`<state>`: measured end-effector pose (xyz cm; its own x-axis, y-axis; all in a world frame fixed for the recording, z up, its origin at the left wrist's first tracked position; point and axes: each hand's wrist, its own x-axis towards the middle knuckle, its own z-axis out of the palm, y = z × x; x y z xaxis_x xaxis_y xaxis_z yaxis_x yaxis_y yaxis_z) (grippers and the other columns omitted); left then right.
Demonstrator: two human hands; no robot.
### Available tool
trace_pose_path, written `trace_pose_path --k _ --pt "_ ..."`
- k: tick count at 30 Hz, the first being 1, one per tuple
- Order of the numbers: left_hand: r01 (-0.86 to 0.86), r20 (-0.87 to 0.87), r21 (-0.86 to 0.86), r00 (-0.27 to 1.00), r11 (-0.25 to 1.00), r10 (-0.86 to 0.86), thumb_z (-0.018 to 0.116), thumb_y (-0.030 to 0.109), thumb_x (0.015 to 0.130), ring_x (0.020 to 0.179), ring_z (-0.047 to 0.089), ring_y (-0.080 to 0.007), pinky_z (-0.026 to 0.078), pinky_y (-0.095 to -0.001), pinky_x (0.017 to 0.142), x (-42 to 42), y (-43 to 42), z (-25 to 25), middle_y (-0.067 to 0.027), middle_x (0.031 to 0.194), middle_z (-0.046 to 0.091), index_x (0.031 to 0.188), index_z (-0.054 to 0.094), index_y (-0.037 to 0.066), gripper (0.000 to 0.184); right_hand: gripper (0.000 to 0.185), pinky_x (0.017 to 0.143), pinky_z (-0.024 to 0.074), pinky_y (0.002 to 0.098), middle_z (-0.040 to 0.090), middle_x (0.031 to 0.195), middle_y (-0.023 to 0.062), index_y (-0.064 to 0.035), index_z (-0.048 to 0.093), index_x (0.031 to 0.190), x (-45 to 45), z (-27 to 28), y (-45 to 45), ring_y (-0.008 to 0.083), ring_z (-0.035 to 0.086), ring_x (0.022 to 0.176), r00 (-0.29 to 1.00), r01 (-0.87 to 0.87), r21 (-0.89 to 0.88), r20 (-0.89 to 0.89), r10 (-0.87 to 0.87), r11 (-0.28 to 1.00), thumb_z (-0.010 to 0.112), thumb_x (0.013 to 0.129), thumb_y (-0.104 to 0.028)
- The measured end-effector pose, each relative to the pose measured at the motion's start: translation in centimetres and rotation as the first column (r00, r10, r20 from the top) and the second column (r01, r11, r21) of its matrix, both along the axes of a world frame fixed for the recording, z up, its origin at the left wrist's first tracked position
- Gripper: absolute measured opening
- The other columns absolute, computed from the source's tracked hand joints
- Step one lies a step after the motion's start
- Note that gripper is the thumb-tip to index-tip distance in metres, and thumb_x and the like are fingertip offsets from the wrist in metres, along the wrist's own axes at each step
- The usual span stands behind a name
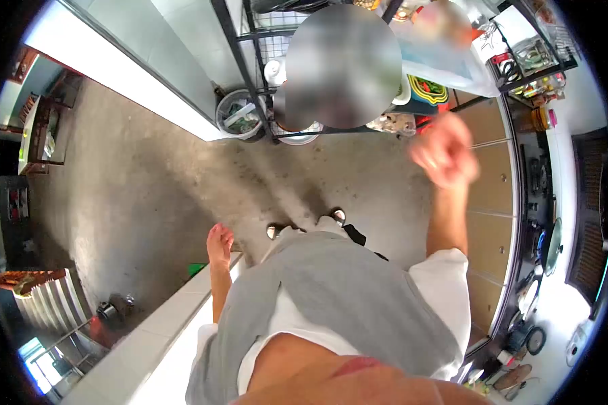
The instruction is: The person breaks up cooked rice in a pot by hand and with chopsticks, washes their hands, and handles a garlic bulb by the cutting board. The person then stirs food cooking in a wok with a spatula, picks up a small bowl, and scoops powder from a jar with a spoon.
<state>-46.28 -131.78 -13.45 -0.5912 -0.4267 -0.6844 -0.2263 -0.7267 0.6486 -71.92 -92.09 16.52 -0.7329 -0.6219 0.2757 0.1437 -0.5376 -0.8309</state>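
1. The person stands on the floor [142, 169], facing a rack [246, 71].
2. A bin [240, 120] stands on the floor just beside the rack's left front post.
3. A plastic bag [452, 67] lies toward the rack's right end, with a stack of trays [427, 88] just beside it.
4. Cabinets [490, 182] run along the person's right, a counter [525, 192] above them; a window [590, 202] is in the wall beyond.
5. A tiled ledge [159, 324] runs at the person's left, near the left hand [220, 244].
6. The right hand [446, 152] is between rack and cabinets.
7. A table [37, 135] stands far left, well apart.
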Motion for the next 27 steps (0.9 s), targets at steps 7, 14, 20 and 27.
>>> trace_pose_path --k 7,14,20,27 --pt "0.369 0.037 -0.018 0.929 0.929 -0.368 0.051 0.021 0.085 0.07 0.053 -0.0119 0.044 -0.0244 0.062 -9.7 13.1 1.9 -0.003 0.081 0.054 0.103 0.051 0.006 0.024 0.034 0.036 0.0314 0.0195 0.054 0.057 0.0045 -0.0076 0.059 0.097 5.4 15.2 6.4 0.0126 0.049 0.042 0.677 -0.577 -0.077 -0.601 0.423 0.813 0.071 0.066 -0.017" --pt "0.665 -0.03 -0.01 0.747 0.747 -0.665 0.05 0.022 0.085 0.07 0.053 -0.0111 0.044 -0.0247 0.064 -19.5 23.4 1.7 -0.0007 0.084 0.055 0.101 0.053 0.01 0.021 0.037 0.04 0.0238 0.0221 0.042 0.057 0.0011 -0.0246 0.045 0.116 7.2 16.1 13.4 0.0095 0.04 0.045 0.609 -0.501 0.022 -0.701 0.371 0.865 0.048 0.081 -0.013" --pt "0.845 -0.025 -0.003 0.534 0.534 -0.845 0.05 0.025 0.084 0.069 0.053 -0.01 0.044 -0.0248 0.064 -23.4 27.8 3.1 0.0002 0.083 0.055 0.1 0.053 0.011 0.021 0.029 0.039 0.0291 0.0256 0.043 0.059 0.0046 -0.0169 0.039 0.109 10.6 14.0 16.5 0.0143 0.04 0.044 0.692 -0.346 0.091 -0.648 0.319 0.934 0.046 0.082 -0.024" --pt "0.956 -0.058 -0.043 0.289 0.292 -0.956 0.051 0.028 0.083 0.069 0.052 -0.0088 0.044 -0.024 0.063 -28.1 28.0 2.2 0.0003 0.083 0.055 0.099 0.053 0.011 0.023 0.022 0.038 0.031 0.0253 0.046 0.056 0.0039 -0.0113 0.046 0.087 15.7 13.9 14.4 0.0154 0.044 0.043 0.673 0.256 0.339 -0.734 0.085 0.905 0.058 0.074 -0.026"
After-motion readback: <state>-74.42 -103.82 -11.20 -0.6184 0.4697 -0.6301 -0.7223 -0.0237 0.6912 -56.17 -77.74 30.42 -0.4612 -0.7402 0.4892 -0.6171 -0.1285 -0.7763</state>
